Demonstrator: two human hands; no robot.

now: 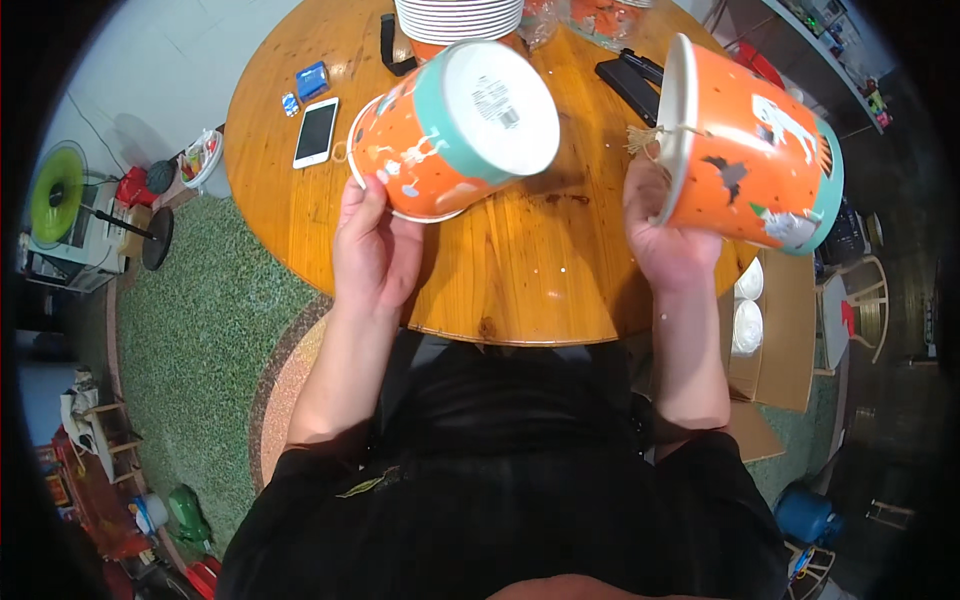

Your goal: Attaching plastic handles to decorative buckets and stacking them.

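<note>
My left hand (372, 245) grips the rim of an orange paper bucket (408, 150) with a teal band and a pale string at its side. That bucket is tilted, its white bottom with a printed label turned up toward the right. On the other side, my right hand (672, 235) is closed around the rim of a second orange paper bucket (740, 150), printed with a bat and other figures. It is held sideways, its mouth toward the left and its teal base to the right. A knotted string tassel (645, 140) hangs at its rim. The fingers of both hands are partly hidden.
On the round wooden table (510, 290) stands a stack of white-rimmed buckets (460, 20). A phone (316, 133), a blue packet (312, 79) and a black tool (632, 85) lie around it. Right of the table, an open cardboard box (785, 340) holds white round items.
</note>
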